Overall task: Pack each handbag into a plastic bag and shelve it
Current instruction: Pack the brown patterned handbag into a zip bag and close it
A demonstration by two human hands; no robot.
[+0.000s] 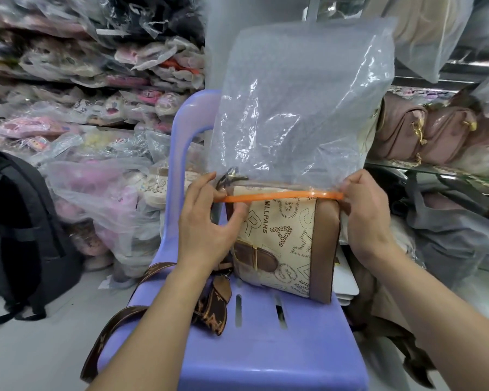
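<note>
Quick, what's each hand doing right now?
Left hand: pinches the orange rim of the plastic bag.
Right hand: pinches the rim's other end.

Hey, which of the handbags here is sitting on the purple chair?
The cream handbag with brown trim and lettering; an orange-rimmed plastic bag is just over its top. The pink handbags lie on the right-hand shelf.

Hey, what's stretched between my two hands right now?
In the head view, the orange strip at the mouth of the plastic bag runs from the left hand to the right hand, across the top of the handbag.
</note>
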